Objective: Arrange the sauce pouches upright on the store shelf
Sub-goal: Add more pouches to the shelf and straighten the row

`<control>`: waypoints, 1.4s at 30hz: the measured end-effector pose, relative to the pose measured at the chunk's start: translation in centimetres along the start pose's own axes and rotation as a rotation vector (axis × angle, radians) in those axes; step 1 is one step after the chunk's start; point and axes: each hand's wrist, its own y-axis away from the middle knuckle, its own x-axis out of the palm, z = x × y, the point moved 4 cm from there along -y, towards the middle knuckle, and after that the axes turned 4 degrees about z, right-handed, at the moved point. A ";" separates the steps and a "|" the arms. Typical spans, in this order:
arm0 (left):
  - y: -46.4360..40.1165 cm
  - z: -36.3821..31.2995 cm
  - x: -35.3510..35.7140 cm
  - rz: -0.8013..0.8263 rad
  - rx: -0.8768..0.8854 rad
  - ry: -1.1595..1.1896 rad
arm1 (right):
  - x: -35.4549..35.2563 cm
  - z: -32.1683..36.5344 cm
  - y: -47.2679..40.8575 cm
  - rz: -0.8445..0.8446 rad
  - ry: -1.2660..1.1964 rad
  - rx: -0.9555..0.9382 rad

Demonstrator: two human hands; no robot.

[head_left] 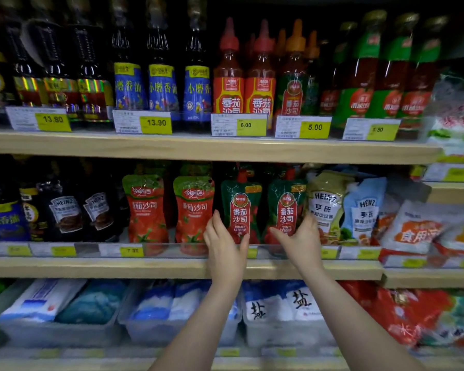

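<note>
Left hand (223, 243) grip pinches the lower part of a dark green ketchup pouch (240, 210), fingers on its left edge, thumb on its right edge by the red label. Pouch stands upright on the middle shelf (91, 267), red spout at top. Right hand (299, 238) grip pinches the lower part of a second green ketchup pouch (286, 210), thumb across the front label, fingers curled round its right side. That pouch is upright too, just beside the first, between the two grips. Left of the left grip: two red-and-green tomato sauce pouches (169, 207), upright, side by side. Further left, dark Heinz pouches (81, 210), leaning a bit. Right of the right grip: a yellowish Heinz salad dressing pouch (327, 202) touching the held pouch, then a light blue Heinz pouch (363, 207). Above the grips, upper shelf carries bottles (241, 76) and yellow price tags (251, 125). Below the grips, clear bins of salt bags (279, 303).
</note>
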 end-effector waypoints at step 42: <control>-0.5 -0.6 0.9 0.020 0.072 -0.153 | -0.6 -0.4 -0.2 -0.037 -0.087 0.006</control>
